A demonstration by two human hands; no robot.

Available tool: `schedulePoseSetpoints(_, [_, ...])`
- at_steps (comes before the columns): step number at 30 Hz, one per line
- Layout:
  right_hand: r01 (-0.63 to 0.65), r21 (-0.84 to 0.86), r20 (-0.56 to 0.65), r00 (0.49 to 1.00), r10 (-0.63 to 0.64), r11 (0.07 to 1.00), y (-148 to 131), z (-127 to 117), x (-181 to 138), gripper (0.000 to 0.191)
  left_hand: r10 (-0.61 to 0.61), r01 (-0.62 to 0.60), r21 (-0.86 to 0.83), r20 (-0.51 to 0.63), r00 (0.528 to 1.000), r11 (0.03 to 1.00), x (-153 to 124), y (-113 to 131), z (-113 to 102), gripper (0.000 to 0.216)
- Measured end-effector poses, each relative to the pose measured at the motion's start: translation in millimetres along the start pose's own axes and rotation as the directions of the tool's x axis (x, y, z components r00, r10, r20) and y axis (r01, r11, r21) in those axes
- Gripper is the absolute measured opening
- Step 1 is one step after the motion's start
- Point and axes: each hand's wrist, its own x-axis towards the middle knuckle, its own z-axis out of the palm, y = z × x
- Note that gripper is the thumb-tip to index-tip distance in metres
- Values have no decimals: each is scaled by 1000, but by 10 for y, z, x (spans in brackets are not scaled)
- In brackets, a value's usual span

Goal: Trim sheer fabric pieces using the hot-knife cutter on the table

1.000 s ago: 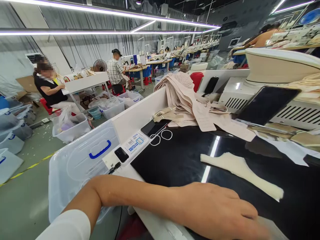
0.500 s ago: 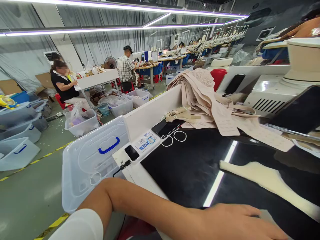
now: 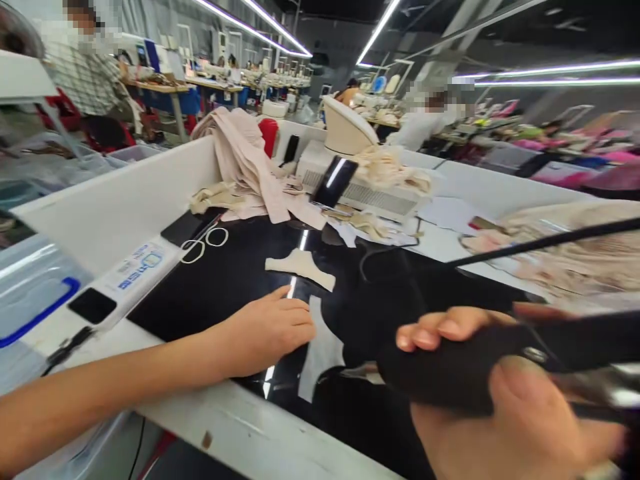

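Observation:
My left hand (image 3: 267, 332) lies on the glossy black work surface (image 3: 225, 280), fingers together and stretched toward a pale grey fabric piece (image 3: 320, 347) that they touch. My right hand (image 3: 500, 400) is close to the camera at the lower right, closed around the black handle of a large pair of scissors (image 3: 475, 363), whose dark parts run off to the right. A second cream fabric piece (image 3: 300, 263) lies flat just beyond my left hand.
A heap of beige fabric (image 3: 245, 160) and a white machine (image 3: 350, 187) with a phone (image 3: 335, 181) leaning on it stand at the back. White rings (image 3: 205, 243) and a white device (image 3: 135, 273) lie at left. A clear bin (image 3: 30, 300) sits beside the table. Other people work farther off.
The view has swung right. My right hand with the scissors has come into view. My left hand now rests by the grey fabric piece near the table's front edge.

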Motion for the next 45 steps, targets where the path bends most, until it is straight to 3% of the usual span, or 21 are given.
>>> schedulePoseSetpoints(2, [65, 24, -73, 995, -63, 998, -39, 92, 38, 38, -31, 30, -59, -5, 1000, 998, 7, 34, 12, 26])
schedulePoseSetpoints(5, [54, 4, -91, 994, -53, 999, -17, 181, 28, 38, -51, 53, -150, 21, 998, 987, 28, 96, 3, 18])
schedulePoseSetpoints(11, [96, 9, -65, 993, -95, 995, 55, 166, 12, 37, 46, -6, -298, 129, 991, 955, 93, 51, -20, 53])
schedulePoseSetpoints(30, [98, -9, -31, 995, -98, 995, 115, 147, -85, 36, 62, 17, -310, 243, 968, 951, 76, -27, -29, 62])
schedulePoseSetpoints(45, [42, 51, 15, 999, -43, 998, 110, 230, -166, 35, 104, -34, -323, 203, 974, 946, 84, -50, -16, 63])
